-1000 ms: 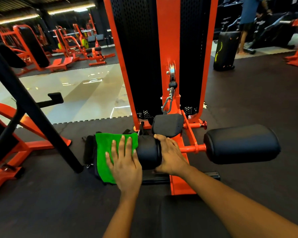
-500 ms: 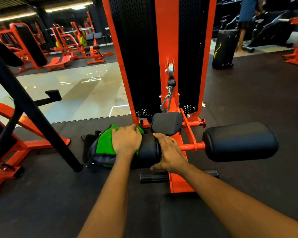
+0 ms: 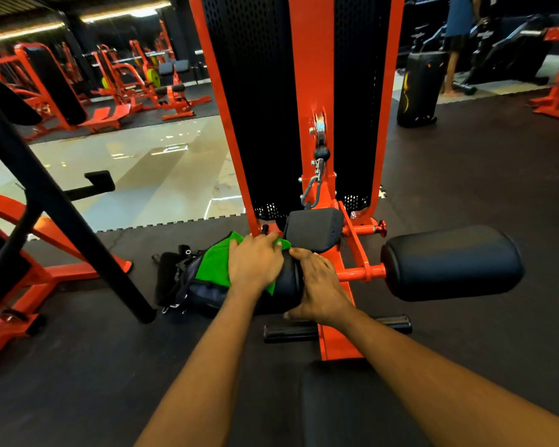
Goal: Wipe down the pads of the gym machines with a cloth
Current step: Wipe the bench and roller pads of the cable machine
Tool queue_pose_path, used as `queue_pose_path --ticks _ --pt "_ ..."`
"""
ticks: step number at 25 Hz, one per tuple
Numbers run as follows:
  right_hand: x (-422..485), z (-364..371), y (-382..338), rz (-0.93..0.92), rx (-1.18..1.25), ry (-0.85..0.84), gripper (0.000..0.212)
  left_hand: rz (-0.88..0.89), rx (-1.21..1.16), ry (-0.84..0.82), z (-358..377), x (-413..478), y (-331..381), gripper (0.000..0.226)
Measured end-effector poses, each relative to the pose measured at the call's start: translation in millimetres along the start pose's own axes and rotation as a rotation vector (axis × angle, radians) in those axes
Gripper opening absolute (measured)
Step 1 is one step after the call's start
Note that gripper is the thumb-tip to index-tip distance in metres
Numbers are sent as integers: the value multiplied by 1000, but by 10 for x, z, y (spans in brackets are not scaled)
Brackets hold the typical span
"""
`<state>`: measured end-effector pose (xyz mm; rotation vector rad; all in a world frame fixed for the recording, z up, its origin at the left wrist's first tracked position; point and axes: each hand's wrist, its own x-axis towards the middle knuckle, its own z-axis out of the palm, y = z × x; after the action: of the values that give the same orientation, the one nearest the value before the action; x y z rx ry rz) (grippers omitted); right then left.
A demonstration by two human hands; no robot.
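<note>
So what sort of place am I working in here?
A commercial gym, by the look of it: an orange steel cable machine stands ahead, black cylindrical roller pads jut from it, and more orange weight machines line the far floor.

The cloth [image 3: 214, 264] is bright green. The roller pad [image 3: 290, 279] under it is black, the frame [image 3: 307, 75] behind it orange.
</note>
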<state>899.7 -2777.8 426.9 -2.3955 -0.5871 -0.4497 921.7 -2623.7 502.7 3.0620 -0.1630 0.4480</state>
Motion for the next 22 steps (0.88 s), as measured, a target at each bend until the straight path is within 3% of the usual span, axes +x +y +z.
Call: queue_pose_path --ticks 2,5,9,11,13,16,18,20,22 --pt "-6 -11 -18 -5 1 20 120 -60 7 83 44 -141 58 29" --pt "-7 6 -29 -31 51 68 103 -85 -161 299 308 -682 184 42" --pt "-6 -3 -22 -23 59 64 98 -107 -198 321 286 -692 181 44" --pt "-6 2 10 -7 31 33 110 -124 -78 259 160 -449 85 39" --pt "-15 -13 8 11 25 -2 120 -169 -16 78 -18 -171 -61 40" --pt "-35 -40 -5 11 20 -14 122 -316 -61 -177 -187 121 -315 42" --pt "-47 -39 -18 28 42 -16 122 -415 -129 -221 -262 178 -456 43" --pt "-33 -38 -20 40 36 -28 123 -441 -122 -97 -214 74 -524 43" --pt "-15 -63 -30 68 21 -62 125 -390 -112 156 -42 -245 -504 43"
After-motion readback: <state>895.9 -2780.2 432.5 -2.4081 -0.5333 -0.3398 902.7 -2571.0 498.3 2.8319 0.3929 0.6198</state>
